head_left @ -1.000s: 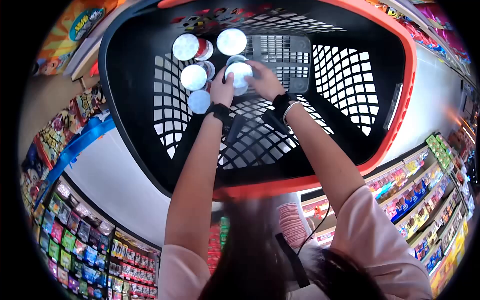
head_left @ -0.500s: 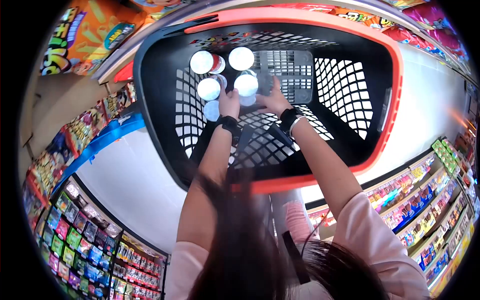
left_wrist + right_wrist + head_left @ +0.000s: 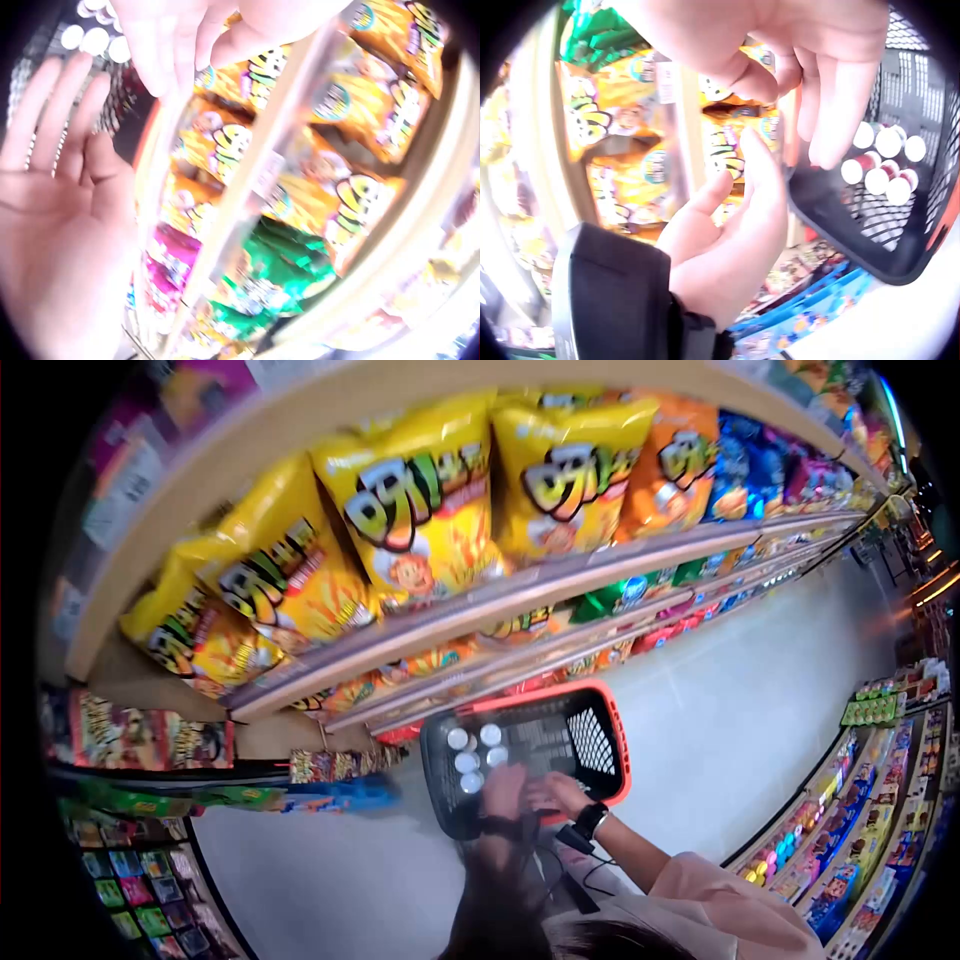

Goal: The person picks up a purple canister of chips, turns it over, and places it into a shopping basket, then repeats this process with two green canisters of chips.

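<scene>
A black shopping basket (image 3: 618, 745) with an orange-red rim stands below me in the head view. Inside, at its left side, several white-lidded tubs (image 3: 467, 762) are gathered; the right wrist view shows red on the sides of some tubs (image 3: 877, 181). My left hand (image 3: 503, 792) is blurred over the basket's near side and holds nothing; its fingers are relaxed in the right wrist view. Beside it, my right hand (image 3: 562, 796) is also free of any object. Its fingers are spread with the palm showing in the left wrist view.
Beyond the basket, a shelf (image 3: 440, 610) carries yellow snack bags (image 3: 420, 500), with orange and blue bags farther right. Lower shelves hold green bags (image 3: 625, 592). A candy rack (image 3: 850, 830) lines the right, and another display (image 3: 135, 880) stands at left. Pale floor (image 3: 720, 690) lies between.
Both hands have come away from the white-lidded tub and up out of the basket. The head view has risen, so the basket looks smaller and lower, with the snack shelf filling the top.
</scene>
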The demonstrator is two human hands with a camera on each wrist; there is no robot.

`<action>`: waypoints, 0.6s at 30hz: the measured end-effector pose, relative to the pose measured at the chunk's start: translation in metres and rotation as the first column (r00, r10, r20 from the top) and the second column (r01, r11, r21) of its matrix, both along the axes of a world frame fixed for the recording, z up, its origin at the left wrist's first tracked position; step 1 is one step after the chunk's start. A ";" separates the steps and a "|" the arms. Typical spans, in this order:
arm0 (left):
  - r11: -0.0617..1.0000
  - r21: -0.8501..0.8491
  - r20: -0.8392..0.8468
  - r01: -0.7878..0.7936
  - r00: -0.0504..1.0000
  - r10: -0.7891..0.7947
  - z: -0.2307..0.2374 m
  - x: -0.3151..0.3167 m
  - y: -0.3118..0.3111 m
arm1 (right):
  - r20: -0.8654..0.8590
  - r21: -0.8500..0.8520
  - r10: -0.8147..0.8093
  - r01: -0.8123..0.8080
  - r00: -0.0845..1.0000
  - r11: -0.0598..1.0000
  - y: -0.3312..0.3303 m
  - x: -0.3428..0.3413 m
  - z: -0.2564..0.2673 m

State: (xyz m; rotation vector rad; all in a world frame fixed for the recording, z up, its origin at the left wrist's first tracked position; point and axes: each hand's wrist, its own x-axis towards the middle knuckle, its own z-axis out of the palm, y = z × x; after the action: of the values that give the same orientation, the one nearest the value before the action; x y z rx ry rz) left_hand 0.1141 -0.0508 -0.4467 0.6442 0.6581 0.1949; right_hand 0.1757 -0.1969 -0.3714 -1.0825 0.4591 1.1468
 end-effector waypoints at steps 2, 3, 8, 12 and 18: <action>0.967 0.223 0.082 0.123 0.986 -0.144 0.054 0.018 -0.003 | 0.000 0.075 -0.073 0.073 0.997 0.994 -0.003 0.002 0.054; 0.989 -0.136 0.072 0.052 0.997 -0.043 0.115 0.029 -0.001 | 0.030 0.103 -0.102 0.098 0.994 0.990 0.000 0.010 0.081; 0.981 0.191 0.268 0.042 0.959 -0.093 0.299 0.087 0.028 | 0.424 0.294 -0.198 0.073 0.883 0.953 0.015 0.069 0.213; 0.923 0.385 0.526 -0.028 0.828 -0.194 0.446 0.106 0.046 | 0.645 0.481 -0.375 0.027 0.666 0.876 0.027 0.123 0.336; 0.677 0.505 0.776 -0.535 0.625 -0.084 0.632 0.152 0.090 | 0.822 0.537 -0.471 -0.158 0.320 0.829 0.056 0.181 0.526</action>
State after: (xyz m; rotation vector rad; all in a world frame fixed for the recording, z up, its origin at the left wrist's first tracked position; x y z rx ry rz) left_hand 0.2661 0.0395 0.1848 1.1194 -0.2178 0.9832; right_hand 0.3564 -0.1412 0.1551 -0.9670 -0.6923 0.2136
